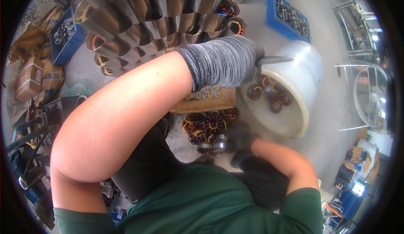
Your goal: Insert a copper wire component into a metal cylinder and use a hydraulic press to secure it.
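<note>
A translucent white bucket lies tilted with its mouth toward me, and several wound motor stators sit inside. My left hand, in a grey knitted glove, is closed at the bucket's upper rim. A dark pointed shape runs from its fingers over the bucket's outer wall; I cannot tell whether it is a finger or a tool. More stators with coloured wires are grouped on the floor between my legs. Beside their near metal pieces is my right hand, dark-gloved and smeared by motion, its fingers unclear.
Stacked shiny metal cylinders rise ahead, some with wires inside. A cardboard box of small coloured bits stands behind the floor stators. Blue crates of metal parts stand at the far right, another blue crate at left, near cartons.
</note>
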The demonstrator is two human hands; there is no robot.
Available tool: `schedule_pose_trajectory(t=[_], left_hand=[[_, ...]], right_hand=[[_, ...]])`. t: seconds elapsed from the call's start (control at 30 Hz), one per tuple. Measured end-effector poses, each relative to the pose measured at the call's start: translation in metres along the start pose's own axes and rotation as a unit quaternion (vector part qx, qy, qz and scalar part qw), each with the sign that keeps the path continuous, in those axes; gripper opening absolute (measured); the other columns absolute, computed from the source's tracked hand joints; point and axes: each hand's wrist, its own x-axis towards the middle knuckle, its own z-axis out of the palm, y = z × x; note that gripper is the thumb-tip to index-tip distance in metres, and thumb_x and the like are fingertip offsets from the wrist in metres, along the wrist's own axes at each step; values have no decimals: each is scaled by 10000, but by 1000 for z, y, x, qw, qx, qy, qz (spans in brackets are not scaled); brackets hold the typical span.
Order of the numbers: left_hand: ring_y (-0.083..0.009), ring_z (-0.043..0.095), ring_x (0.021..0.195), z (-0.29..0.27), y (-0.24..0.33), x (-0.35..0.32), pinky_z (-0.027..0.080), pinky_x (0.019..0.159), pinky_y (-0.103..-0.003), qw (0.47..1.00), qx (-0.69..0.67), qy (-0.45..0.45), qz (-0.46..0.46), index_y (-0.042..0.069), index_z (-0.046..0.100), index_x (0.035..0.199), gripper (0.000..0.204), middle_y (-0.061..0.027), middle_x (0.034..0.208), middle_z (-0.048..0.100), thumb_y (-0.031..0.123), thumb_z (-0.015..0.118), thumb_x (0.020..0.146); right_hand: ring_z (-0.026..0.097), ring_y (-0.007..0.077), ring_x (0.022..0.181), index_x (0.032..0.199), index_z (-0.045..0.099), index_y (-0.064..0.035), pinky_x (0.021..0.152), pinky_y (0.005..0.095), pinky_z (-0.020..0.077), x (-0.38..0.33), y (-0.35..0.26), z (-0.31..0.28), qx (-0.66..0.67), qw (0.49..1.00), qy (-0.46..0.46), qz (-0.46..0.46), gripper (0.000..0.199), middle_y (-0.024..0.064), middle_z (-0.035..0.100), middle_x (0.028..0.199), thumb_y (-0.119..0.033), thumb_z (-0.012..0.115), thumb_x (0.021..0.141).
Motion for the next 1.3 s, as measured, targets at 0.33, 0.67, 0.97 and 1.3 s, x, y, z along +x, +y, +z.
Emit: schedule_pose_trajectory(t=[0.33,0.67,0.97,1.3], left_hand=[[-377,668,1067,-1,-2,-1,526,947,-447,999,33,-10,15,20,635,1230,346,-226,1083,696,216,622,946],[-369,664,1102,-1,-7,-2,521,971,-428,1000,-6,-7,-13,41,622,1302,387,-232,1149,689,188,627,944],[-373,674,1070,-5,-4,-8,528,955,-427,1000,2,7,-18,44,637,1275,361,-217,1124,699,203,633,950],[-366,714,975,4,-3,-3,557,898,-442,997,34,42,59,23,713,1141,324,-225,1014,728,200,599,894]], right_hand=[[545,434,1239,1360,516,-12,1060,455,454,22,175,7,31,894,370,251,563,249,554,1363,-238,660,865],[546,348,1283,1448,391,-17,1070,391,450,90,386,97,293,804,457,243,766,203,521,1397,12,685,741],[435,390,1414,1532,345,-27,1163,390,356,86,230,64,256,717,515,395,880,240,450,1520,-89,705,732],[646,278,1042,1411,533,-60,894,401,527,14,197,11,454,768,334,303,687,143,661,1225,-136,740,761]])
